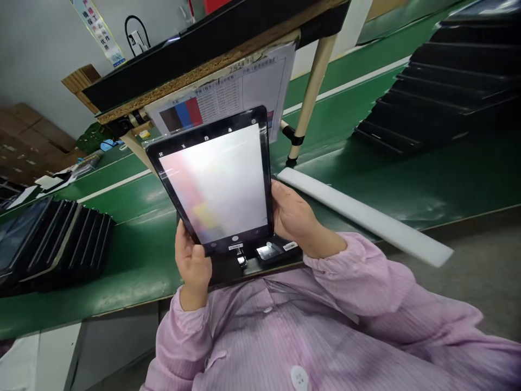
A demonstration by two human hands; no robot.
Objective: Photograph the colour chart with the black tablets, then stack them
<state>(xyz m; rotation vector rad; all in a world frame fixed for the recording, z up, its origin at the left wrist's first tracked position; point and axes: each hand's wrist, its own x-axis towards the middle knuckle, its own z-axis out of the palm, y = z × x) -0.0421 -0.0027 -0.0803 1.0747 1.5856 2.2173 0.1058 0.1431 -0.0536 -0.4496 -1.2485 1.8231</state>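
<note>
I hold a black-framed tablet (217, 182) upright in front of me, its screen lit pale white with a blurry pink and yellow patch. My left hand (192, 260) grips its lower left corner, thumb on the bezel. My right hand (293, 214) clasps its right edge from behind. A short cable plugs into the tablet's bottom edge and leads to a small black device (271, 253) on the green bench (138, 255) below it. Pink striped sleeves cover both my arms.
A row of black tablets (49, 241) leans on the bench at the left, and another long row (439, 92) at the right. A white foam strip (366, 214) lies diagonally at the right. Overhead is a shelf with a printed colour chart (228, 89).
</note>
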